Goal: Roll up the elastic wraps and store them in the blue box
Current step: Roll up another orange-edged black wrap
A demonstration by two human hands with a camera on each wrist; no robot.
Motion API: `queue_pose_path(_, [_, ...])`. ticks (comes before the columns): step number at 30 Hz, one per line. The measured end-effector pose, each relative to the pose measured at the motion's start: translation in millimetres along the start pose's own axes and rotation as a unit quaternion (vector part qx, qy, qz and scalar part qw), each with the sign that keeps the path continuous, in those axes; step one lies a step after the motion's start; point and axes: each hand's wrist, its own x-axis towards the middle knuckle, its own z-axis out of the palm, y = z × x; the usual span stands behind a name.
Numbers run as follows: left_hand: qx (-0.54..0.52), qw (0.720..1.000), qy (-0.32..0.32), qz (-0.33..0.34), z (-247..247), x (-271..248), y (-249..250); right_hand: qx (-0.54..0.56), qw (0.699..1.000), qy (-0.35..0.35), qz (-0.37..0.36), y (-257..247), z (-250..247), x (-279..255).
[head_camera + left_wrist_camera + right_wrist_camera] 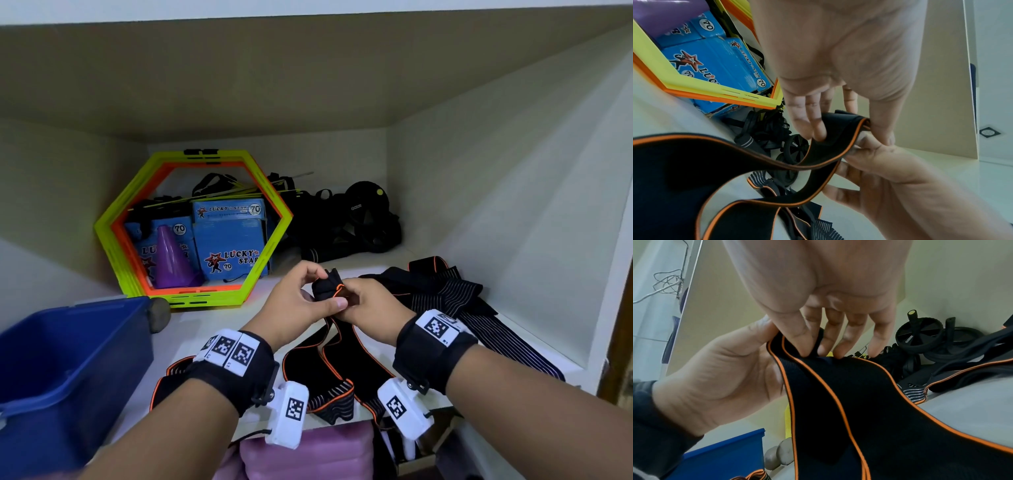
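Note:
A black elastic wrap with orange edging [329, 289] [824, 149] [838, 386] is held above the white shelf [205, 325]. My left hand [301, 298] [838, 123] pinches its folded end between thumb and fingers. My right hand [366, 301] [830, 348] grips the same end from the right. The wrap's long tail [308, 363] trails down to the shelf's front edge. The blue box [68, 363] [725, 456] stands at the left, and what shows of its inside is bare. More wraps [459, 294] lie loose at the right.
A yellow and orange hexagon frame [274, 236] leans at the back, with blue cartons [233, 246] and a purple cone [171, 260] behind it. Black gear and an ab wheel [363, 219] [920, 335] fill the back right. A grey dumbbell [159, 313] sits beside the box.

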Motion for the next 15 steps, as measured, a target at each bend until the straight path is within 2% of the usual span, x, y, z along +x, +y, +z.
queue_pose_path(2, [0.034,0.999,0.006,0.009,-1,-2,-2,0.024,1.000,-0.002,0.008,0,1,-1])
queue_pose_path(4, [0.079,0.996,0.020,0.022,-2,-2,-7,0.094,0.995,0.012,0.032,-2,0,-3])
queue_pose_path(9, [0.091,0.994,0.048,0.022,2,2,-17,0.305,0.947,0.048,0.087,-13,-3,-6])
queue_pose_path(13, [0.135,0.988,0.072,0.038,4,2,-19,0.319,0.942,0.071,0.079,-14,2,-4])
queue_pose_path(15, [0.111,0.990,0.079,0.038,3,3,-20,0.336,0.933,0.098,0.079,-15,4,-2])
